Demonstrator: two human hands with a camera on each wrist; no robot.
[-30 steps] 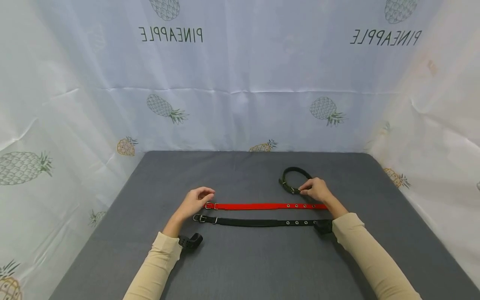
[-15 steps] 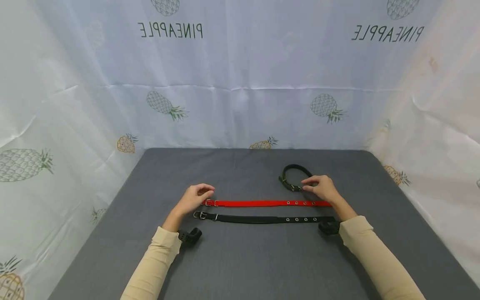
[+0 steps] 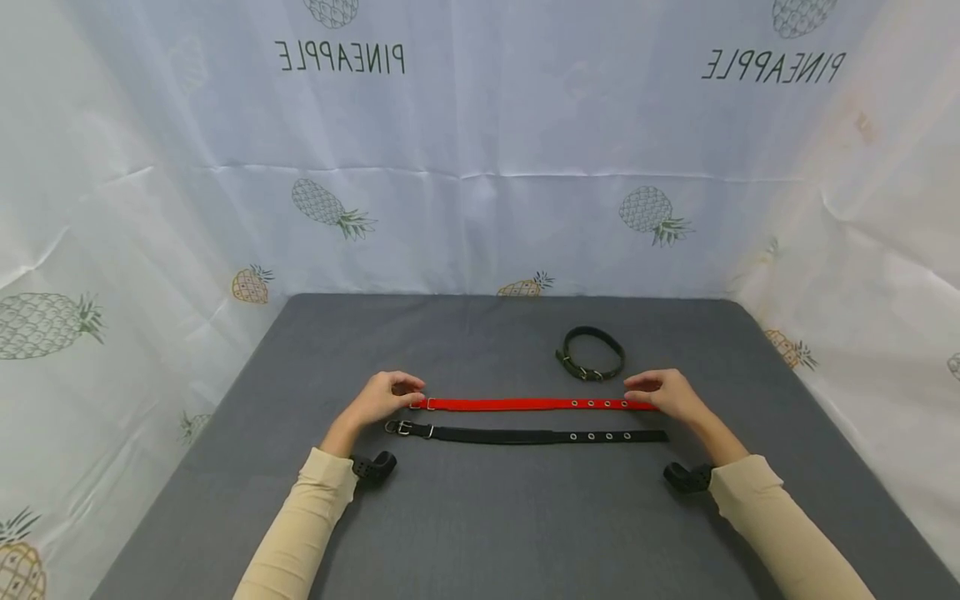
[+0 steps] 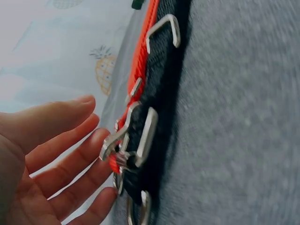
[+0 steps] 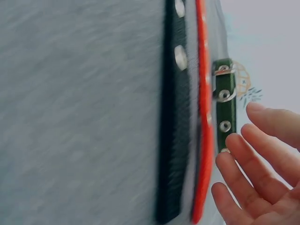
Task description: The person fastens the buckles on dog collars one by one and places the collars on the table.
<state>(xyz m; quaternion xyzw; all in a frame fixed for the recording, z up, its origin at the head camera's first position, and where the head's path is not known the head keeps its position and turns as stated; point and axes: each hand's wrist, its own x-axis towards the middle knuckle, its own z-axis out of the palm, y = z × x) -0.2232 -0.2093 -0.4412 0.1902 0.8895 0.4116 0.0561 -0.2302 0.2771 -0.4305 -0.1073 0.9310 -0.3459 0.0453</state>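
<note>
A red strap [image 3: 525,404] lies flat and straight across the grey table [image 3: 480,525], with a black strap [image 3: 517,435] parallel just in front of it. My left hand [image 3: 382,398] sits at the red strap's buckle end. In the left wrist view its fingers [image 4: 61,159] are relaxed beside the metal buckle [image 4: 123,140] and grip nothing. My right hand [image 3: 666,392] is at the red strap's hole end, and its straight fingers [image 5: 253,173] lie beside the red strap [image 5: 202,140] without holding it. A dark buckled collar loop [image 3: 592,332] lies behind, apart from both hands.
White pineapple-print cloth [image 3: 480,208] walls in the table at the back and on both sides. Black wrist camera mounts [image 3: 373,467] [image 3: 688,477] hang by my sleeves. Bare grey surface stretches in front of the straps and at the back left.
My right hand has left the dark collar loop and drawn back to the red strap's hole end. My left hand has shifted slightly toward the buckle.
</note>
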